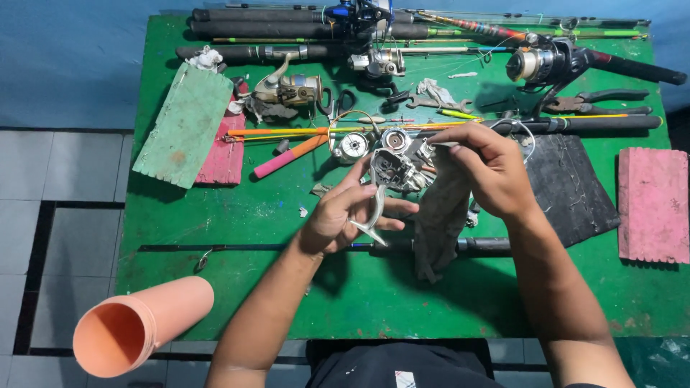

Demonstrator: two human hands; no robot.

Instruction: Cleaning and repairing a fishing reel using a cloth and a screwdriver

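**Over green bench: both hands on opened fishing reel**

Above the green table [237, 215], mid-frame, the left hand [345, 215] is closed round a stripped fishing reel [395, 169], fingers wrapped on its curved metal stem. The right hand [492, 169] pinches a grey rag [438, 215] w/ thumb & fingers, pressed vs. the reel body; rag hangs down to a dark rod [287, 248] lying across the table. Round silver part [353, 146] sits just behind the reel. Pliers [600, 102] far right, pink block [654, 205] at the edge, orange tube [136, 327] bottom left.
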